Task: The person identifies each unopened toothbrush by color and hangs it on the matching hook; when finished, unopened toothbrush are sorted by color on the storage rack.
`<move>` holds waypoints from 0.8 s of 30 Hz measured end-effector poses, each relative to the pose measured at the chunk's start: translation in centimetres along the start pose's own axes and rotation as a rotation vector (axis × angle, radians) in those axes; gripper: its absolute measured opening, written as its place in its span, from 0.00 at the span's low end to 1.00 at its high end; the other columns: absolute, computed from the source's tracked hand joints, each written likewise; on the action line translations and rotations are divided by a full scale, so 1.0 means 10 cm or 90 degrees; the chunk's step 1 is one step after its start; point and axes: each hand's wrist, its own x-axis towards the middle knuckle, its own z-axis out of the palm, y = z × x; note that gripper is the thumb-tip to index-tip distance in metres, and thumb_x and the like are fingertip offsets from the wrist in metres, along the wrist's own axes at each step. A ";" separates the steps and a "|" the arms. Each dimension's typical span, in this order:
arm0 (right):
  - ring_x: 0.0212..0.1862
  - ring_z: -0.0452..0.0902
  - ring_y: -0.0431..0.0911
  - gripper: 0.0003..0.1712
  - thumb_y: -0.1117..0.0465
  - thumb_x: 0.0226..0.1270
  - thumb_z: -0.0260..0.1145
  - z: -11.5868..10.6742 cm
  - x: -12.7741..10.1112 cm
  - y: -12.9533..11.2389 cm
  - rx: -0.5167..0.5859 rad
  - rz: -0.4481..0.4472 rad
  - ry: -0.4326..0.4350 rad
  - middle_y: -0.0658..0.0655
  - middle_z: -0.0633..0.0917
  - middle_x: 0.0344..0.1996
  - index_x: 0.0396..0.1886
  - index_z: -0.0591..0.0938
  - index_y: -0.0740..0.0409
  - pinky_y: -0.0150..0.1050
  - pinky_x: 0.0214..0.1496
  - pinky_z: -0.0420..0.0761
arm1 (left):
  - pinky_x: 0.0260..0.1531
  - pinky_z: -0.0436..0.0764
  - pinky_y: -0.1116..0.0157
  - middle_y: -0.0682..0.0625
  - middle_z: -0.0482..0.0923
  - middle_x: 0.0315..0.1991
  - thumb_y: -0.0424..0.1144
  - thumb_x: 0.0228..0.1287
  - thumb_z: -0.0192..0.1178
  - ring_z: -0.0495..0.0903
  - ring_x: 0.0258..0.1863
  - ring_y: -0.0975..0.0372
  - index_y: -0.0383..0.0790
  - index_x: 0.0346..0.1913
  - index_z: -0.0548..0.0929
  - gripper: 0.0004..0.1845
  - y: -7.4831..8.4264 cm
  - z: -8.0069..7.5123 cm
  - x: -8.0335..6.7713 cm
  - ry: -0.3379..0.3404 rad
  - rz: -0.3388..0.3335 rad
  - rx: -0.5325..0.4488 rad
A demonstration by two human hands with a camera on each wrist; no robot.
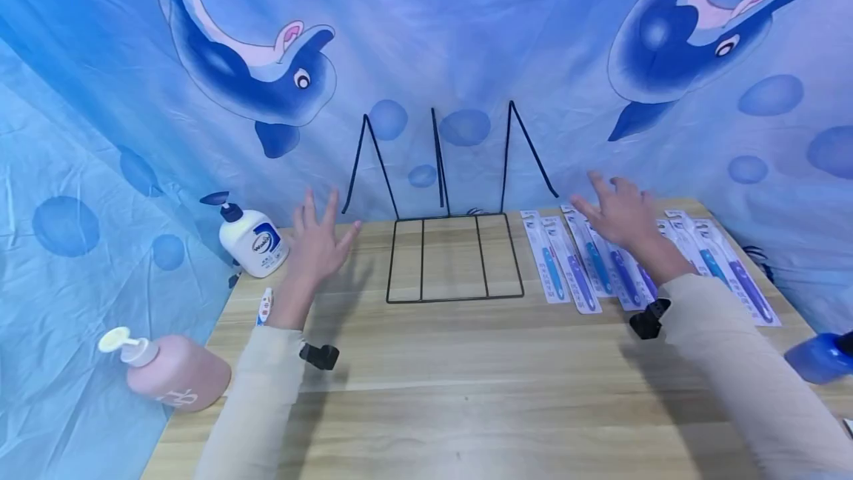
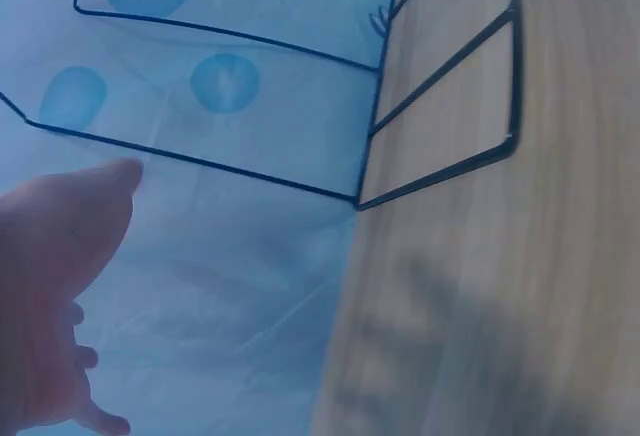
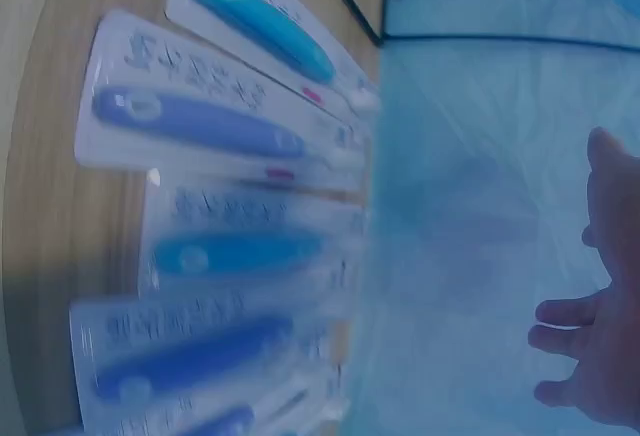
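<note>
Toothbrush blister packs, flat clear plastic w/ blue and purple brushes, lay in a row on the light wooden table, right of the black wire rack. From the head view we saw our right hand hovering over them, fingers spread, holding nothing; left hand spread too, near the white pump bottle. Left wrist view: the rack's corner, fingers straight. Right wrist view: packs close together. We judged them light, stiff, slippery; best pinched at an edge.
</note>
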 end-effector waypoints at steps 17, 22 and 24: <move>0.35 0.75 0.56 0.22 0.49 0.71 0.60 0.96 0.38 -0.45 0.028 0.067 -0.061 0.64 0.78 0.33 0.38 0.80 0.67 0.46 0.32 0.77 | 0.52 0.81 0.51 0.30 0.76 0.55 0.29 0.61 0.63 0.80 0.50 0.44 0.24 0.66 0.69 0.30 0.11 0.72 -0.35 -0.056 -0.121 -0.354; 0.36 0.76 0.59 0.19 0.53 0.70 0.61 1.07 0.42 -0.48 -0.013 0.097 -0.062 0.66 0.77 0.31 0.34 0.79 0.68 0.49 0.33 0.77 | 0.57 0.78 0.51 0.34 0.77 0.55 0.33 0.61 0.63 0.78 0.54 0.45 0.25 0.65 0.71 0.30 0.20 0.83 -0.35 -0.106 -0.142 -0.367; 0.39 0.76 0.61 0.18 0.54 0.70 0.61 1.10 0.43 -0.50 -0.018 0.106 -0.061 0.67 0.77 0.33 0.37 0.79 0.69 0.52 0.36 0.77 | 0.57 0.78 0.51 0.33 0.78 0.55 0.34 0.60 0.65 0.78 0.55 0.45 0.24 0.64 0.73 0.30 0.21 0.86 -0.34 -0.120 -0.132 -0.355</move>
